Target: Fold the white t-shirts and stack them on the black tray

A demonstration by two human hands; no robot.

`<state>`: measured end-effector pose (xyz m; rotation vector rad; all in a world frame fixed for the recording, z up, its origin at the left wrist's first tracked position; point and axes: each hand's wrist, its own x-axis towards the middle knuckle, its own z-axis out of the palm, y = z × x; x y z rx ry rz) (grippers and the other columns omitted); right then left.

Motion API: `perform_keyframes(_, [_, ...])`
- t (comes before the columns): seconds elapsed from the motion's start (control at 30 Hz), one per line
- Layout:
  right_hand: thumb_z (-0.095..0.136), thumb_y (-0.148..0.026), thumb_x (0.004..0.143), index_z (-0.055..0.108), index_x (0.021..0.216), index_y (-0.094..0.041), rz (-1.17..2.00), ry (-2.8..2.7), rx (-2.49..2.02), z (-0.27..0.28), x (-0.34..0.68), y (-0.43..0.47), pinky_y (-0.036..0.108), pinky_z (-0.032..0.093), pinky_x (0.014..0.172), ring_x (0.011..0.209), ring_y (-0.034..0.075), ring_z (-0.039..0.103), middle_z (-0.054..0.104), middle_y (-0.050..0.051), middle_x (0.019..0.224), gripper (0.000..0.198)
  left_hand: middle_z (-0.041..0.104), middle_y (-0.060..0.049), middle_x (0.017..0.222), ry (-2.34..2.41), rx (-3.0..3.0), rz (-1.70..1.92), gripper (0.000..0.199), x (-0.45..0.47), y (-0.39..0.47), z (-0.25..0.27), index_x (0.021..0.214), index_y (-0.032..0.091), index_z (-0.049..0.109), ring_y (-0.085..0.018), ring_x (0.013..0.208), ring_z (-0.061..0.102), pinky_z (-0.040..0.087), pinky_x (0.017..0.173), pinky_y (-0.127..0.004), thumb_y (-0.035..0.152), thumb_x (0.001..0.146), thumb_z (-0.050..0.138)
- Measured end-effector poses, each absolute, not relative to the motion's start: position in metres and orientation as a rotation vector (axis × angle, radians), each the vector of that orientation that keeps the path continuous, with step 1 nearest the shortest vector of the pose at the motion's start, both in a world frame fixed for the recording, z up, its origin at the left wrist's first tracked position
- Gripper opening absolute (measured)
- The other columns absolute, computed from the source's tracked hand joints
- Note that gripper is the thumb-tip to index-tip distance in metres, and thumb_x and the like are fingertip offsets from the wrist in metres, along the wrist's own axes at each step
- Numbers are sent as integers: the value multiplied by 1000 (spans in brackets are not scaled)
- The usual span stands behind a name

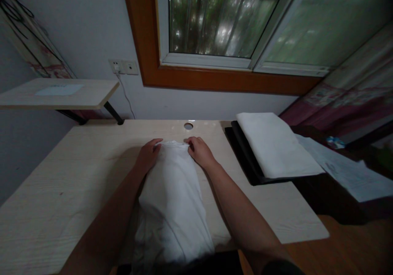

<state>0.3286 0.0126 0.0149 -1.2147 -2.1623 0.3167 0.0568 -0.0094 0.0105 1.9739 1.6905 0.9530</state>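
Observation:
A long piece of white cloth lies on the pale wooden table, its near part running down toward my body at the table's front edge. At its far end the edge is gathered and slightly wrinkled. My left hand pinches the far left corner of this cloth. Across from it, my right hand grips the far right corner, fingers curled inward. Between the two hands the edge is stretched nearly straight. Whether the cloth is a garment I cannot tell.
Folded white and black cloths are stacked at the table's right side. A raised shelf stands at the back left. The tabletop has a round cable hole near the wall. A white cord hangs from the wall socket.

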Motion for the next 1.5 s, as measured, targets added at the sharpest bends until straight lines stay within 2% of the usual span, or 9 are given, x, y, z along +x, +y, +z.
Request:
perform_keyframes(0.27, [57,-10,81,56,108,-22,459,-2007,-1143,7,333,16,32,50,82,91,20,62,64,5,100,30,73,-6,124,1690,1908,998,39,52,-6,8,124,22,69,-24,112,68,49,105,-38,37,97,46])
perform_keyframes(0.4, [54,-11,82,55,111,-22,516,-1984,-1074,7,331,15,32,51,82,90,19,63,65,5,102,31,73,-5,123,1683,1839,1053,37,49,-7,9,122,24,70,-23,113,67,50,103,-36,39,96,48])
perform_keyframes(0.67, [55,-8,77,58,111,-22,576,-2015,-950,7,326,12,32,52,83,95,20,61,62,5,103,37,74,-3,122,1655,1764,1121,37,45,-6,11,120,24,70,-23,113,66,49,104,-36,42,94,51])
perform_keyframes(0.87, [62,-11,80,54,124,-24,797,-1941,-873,3,323,10,28,53,76,83,15,63,66,4,104,47,73,-3,122,1666,1729,1113,37,44,-7,14,118,25,71,-23,115,66,49,105,-36,44,93,51])
perform_keyframes(0.97, [63,-13,83,55,129,-25,793,-1997,-834,5,323,11,29,54,77,81,14,64,67,6,110,49,74,-3,121,1655,1719,1125,36,45,-8,15,117,24,71,-23,113,66,48,105,-36,44,93,52])
perform_keyframes(1.2, [58,-9,87,67,113,-24,601,-2191,-773,14,322,9,32,52,86,92,18,63,66,7,109,32,74,-3,120,1648,1708,1143,35,46,-9,15,116,26,71,-23,112,66,48,104,-36,43,93,52])
perform_keyframes(1.5, [62,-14,87,67,110,-22,614,-2128,-957,18,323,6,28,51,77,81,16,63,66,4,97,25,74,-2,120,1691,1681,1128,34,46,-8,15,117,26,71,-23,113,67,48,104,-37,42,93,53])
